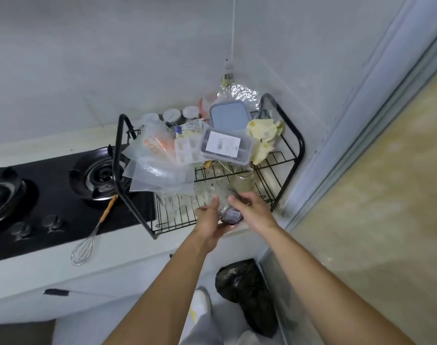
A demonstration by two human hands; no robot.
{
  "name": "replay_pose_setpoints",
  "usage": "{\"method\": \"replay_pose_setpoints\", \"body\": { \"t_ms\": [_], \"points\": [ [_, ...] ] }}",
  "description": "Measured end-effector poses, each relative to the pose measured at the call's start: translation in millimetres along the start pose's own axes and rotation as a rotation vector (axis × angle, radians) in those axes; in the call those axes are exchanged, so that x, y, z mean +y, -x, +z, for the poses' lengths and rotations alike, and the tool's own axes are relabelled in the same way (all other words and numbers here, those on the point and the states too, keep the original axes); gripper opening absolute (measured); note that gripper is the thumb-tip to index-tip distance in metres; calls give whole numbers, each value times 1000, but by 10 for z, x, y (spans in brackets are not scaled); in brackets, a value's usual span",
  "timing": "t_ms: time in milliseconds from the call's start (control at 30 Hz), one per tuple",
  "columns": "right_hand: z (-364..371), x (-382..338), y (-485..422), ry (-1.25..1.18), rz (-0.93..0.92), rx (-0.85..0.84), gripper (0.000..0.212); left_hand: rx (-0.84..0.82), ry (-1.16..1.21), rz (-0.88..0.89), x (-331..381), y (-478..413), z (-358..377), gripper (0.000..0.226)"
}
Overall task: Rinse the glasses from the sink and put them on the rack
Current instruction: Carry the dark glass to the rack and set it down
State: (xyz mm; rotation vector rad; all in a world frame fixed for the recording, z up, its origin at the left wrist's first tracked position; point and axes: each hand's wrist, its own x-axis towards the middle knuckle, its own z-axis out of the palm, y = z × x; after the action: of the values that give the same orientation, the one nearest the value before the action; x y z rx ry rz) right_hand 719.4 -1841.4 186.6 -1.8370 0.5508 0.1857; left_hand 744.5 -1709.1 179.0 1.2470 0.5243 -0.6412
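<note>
At one rack (117, 155), left hand (208, 220) and right hand (252, 210) grip one glass (226, 199).

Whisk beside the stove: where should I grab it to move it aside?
Take the whisk by its orange handle, from above on the front side: it lies flat, the rack leg and burner crowd the far end, and the wire loops would flex.

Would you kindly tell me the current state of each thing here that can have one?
glass: tilted, held over the rack's front
left hand: grips the glass from below
right hand: grips the glass from above
rack: crowded at the back
burner: unlit
grey container: lid on
whisk: lying flat on the counter
</note>
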Motion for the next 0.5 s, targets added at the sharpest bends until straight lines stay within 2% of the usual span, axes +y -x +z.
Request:
{"method": "replay_pose_setpoints", "body": {
  "t_ms": [200, 333, 500],
  "points": [
    [67, -12, -301, 51, 39, -67, 58, -11, 58, -41, 121, -171, -35, 44],
    [130, -76, -401, -32, 37, -85, 61, 12, 60, -39, 184, -246, -64, 44],
    [108, -150, -452, -28, 14, -96, 55, 19, 56, -51, 266, -269, -40, 41]
  ]
}}
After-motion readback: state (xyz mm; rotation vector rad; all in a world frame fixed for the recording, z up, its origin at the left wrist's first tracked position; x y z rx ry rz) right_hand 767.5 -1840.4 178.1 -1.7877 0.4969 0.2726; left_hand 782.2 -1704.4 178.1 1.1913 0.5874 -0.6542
